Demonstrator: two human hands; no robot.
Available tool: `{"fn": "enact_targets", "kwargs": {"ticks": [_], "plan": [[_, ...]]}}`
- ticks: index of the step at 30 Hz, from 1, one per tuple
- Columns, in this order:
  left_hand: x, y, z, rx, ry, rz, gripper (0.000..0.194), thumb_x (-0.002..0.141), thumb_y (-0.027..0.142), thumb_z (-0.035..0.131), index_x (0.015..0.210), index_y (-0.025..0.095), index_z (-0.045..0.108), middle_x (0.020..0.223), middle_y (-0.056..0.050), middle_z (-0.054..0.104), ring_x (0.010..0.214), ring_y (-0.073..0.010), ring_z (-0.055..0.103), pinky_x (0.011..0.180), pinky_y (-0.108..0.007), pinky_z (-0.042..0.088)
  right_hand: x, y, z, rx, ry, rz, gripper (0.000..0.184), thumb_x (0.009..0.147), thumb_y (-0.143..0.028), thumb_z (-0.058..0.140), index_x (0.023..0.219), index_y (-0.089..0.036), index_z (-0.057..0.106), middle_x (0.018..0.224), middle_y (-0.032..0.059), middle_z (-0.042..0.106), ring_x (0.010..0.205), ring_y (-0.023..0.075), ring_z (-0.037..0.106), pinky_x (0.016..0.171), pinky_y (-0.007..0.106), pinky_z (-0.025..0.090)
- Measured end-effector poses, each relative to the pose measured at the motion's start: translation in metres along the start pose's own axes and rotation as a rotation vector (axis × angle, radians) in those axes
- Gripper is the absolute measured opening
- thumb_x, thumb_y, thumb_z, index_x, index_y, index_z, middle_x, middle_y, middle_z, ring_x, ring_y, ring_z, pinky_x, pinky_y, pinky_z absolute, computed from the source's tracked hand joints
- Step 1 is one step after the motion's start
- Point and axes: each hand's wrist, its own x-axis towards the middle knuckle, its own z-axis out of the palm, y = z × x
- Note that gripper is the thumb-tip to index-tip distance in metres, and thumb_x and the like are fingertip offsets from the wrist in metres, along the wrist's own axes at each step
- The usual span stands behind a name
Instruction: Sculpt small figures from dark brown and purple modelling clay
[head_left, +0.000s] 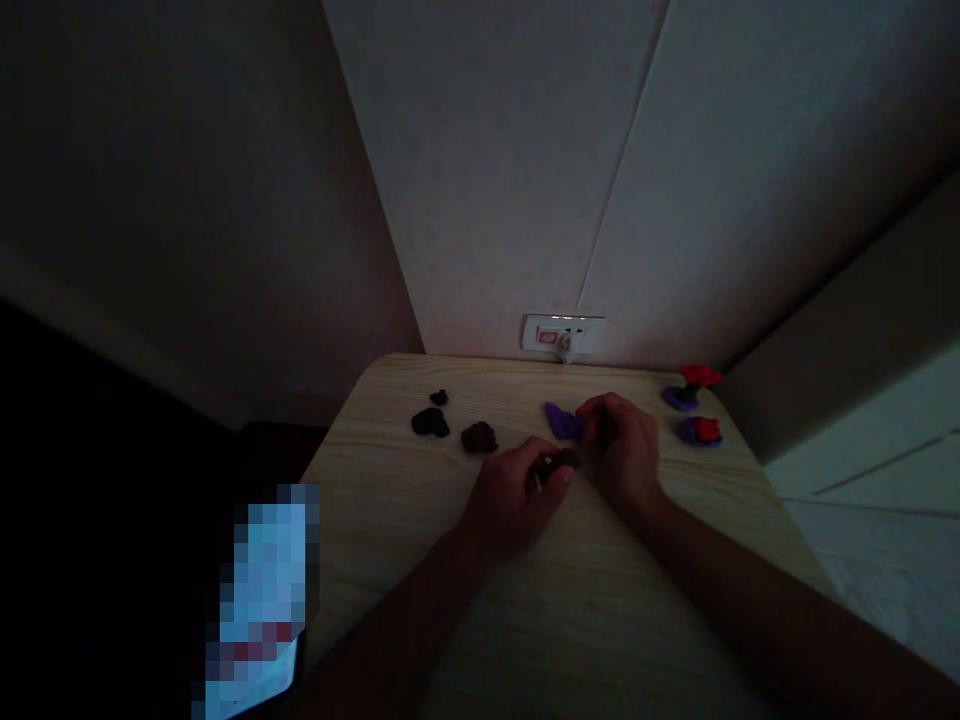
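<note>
My left hand [517, 495] is closed around a dark brown lump of modelling clay [564, 460], which pokes out past the thumb and fingers. Just beyond it, my right hand [622, 445] has its fingers curled in a pinch at the right edge of a flattened purple piece of modelling clay [562, 421], which lies on the table. The fingertips hide part of that edge. Left of my hands rests another brown clay lump [478, 437]. A black clay piece [430, 422] and a smaller black bit [439, 397] lie farther left.
The pale wooden table [600, 620] meets the wall, where a socket [562, 333] holds a plug. Toward the right edge stand a red clay flower on a purple base [681, 398] and a red clay shape on purple [705, 431]. A lit screen [262, 580] is at lower left.
</note>
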Motion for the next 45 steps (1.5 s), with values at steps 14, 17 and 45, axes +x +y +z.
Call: {"fn": "enact_targets", "kwargs": {"ticks": [14,17,45], "plan": [[-0.007,-0.006,0.000,-0.033,-0.265,0.272,0.029,0.086,0.023,0.048,0.056,0.018,0.047,0.053,0.001,0.050,0.049,-0.0109,0.044,0.053,-0.027,0.030,-0.006,-0.004,0.000,-0.301,-0.190,-0.199,0.034,0.095,-0.042,0.054,0.075,-0.018,0.068,0.059,-0.0010,0.055,0.054,0.0130,0.049,0.050,0.026,0.036],[-0.006,-0.004,-0.004,-0.086,-0.204,0.257,0.032,0.089,0.026,0.050,0.057,0.018,0.050,0.053,0.001,0.050,0.050,-0.0106,0.045,0.053,-0.027,0.030,-0.009,-0.005,0.003,-0.488,-0.267,-0.302,0.025,0.093,-0.038,0.059,0.079,-0.018,0.068,0.062,-0.0003,0.060,0.055,0.0129,0.052,0.053,0.026,0.039],[0.013,-0.023,0.004,-0.500,0.156,-0.137,0.036,0.095,0.052,0.052,0.093,0.018,0.061,0.067,0.003,0.046,0.056,-0.0095,0.038,0.048,-0.022,0.027,-0.007,-0.013,0.003,-0.223,-0.392,0.154,0.013,0.068,-0.021,0.046,0.072,-0.020,0.059,0.055,-0.0013,0.049,0.048,0.0139,0.043,0.043,0.024,0.030]]}}
